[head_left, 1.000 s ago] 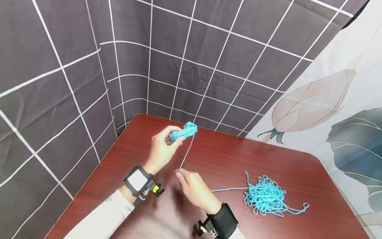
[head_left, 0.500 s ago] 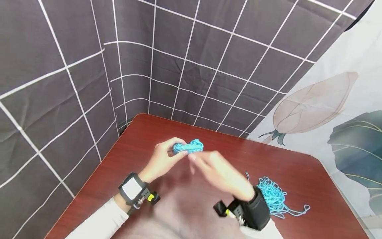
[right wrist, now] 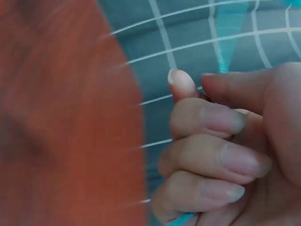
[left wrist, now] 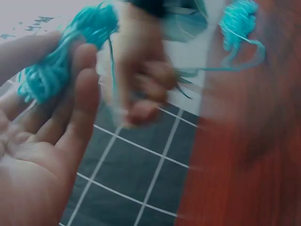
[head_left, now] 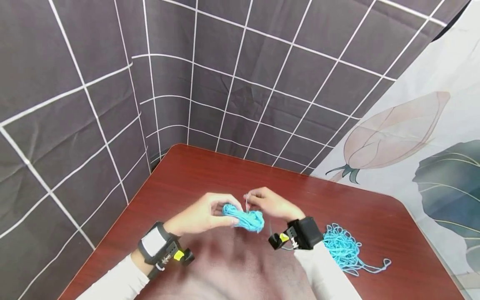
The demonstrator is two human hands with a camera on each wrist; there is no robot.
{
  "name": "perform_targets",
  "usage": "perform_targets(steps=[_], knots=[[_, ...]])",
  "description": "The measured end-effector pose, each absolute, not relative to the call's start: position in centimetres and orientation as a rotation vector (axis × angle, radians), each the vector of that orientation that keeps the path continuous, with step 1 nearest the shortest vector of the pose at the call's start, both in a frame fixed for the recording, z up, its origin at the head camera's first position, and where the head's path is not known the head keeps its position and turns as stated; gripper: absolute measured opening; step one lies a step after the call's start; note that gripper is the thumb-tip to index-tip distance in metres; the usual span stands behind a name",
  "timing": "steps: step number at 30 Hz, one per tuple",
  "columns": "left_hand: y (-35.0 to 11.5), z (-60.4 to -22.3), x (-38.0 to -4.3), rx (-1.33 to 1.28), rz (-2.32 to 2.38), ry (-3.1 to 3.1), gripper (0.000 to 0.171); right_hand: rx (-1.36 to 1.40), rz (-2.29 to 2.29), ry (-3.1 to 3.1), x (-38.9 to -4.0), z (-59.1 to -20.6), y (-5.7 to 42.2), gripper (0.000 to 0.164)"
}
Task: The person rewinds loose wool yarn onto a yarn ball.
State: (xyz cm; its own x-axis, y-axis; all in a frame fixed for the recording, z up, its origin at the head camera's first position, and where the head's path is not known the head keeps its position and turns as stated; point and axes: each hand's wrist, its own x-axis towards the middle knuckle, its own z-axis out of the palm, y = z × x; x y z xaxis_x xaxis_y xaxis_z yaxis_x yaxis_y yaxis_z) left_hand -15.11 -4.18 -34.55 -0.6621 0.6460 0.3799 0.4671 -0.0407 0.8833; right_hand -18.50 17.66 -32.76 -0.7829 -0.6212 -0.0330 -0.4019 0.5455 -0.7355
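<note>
A small wound bundle of light blue yarn (head_left: 248, 220) is held between the thumb and fingers of my left hand (head_left: 204, 213), above the table. Just to its right, my right hand (head_left: 273, 203) pinches the yarn strand (head_left: 247, 203) that runs up from the bundle. The left wrist view shows the strand (left wrist: 113, 66) hanging from the bundle (left wrist: 94, 23) to the blurred right fingers. In the right wrist view the curled fingers (right wrist: 207, 155) keep yarn (right wrist: 182, 219) passing under the little finger, and a blurred blue strand (right wrist: 230, 37) rises beyond the thumb.
A loose, looped pile of the same yarn (head_left: 343, 248) lies on the red-brown table (head_left: 180, 175) at the right, partly behind the right forearm. One loop (head_left: 386, 263) trails off its right side. A grey gridded curtain (head_left: 225, 83) stands at the back and left.
The left hand has brought the bundle nearer and rightward, tipping its right end downward. The right hand came up from below, crossed in front, and is now at the bundle's far right side.
</note>
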Motion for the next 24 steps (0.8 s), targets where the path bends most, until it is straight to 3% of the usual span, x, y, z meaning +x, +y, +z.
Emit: perform_targets(steps=[4,10,17,24], knots=[[-3.8,-36.1,-15.5,1.196,1.619,2.343,0.017,-0.827,-0.895,2.555,-18.7,-30.4,16.9,0.031],[-3.2,-37.5,-17.2,0.946,1.744,2.651,0.013,-0.897,-0.929,2.637,-15.0,-29.3,14.6,0.028],[-3.4,-36.5,-18.2,0.740,2.178,2.362,0.022,-0.802,-1.275,2.537,-11.4,-33.0,13.8,0.029],[-3.5,-35.8,-17.3,0.848,2.197,2.076,0.023,-0.650,-1.608,2.245,-14.0,-37.4,15.3,0.032]])
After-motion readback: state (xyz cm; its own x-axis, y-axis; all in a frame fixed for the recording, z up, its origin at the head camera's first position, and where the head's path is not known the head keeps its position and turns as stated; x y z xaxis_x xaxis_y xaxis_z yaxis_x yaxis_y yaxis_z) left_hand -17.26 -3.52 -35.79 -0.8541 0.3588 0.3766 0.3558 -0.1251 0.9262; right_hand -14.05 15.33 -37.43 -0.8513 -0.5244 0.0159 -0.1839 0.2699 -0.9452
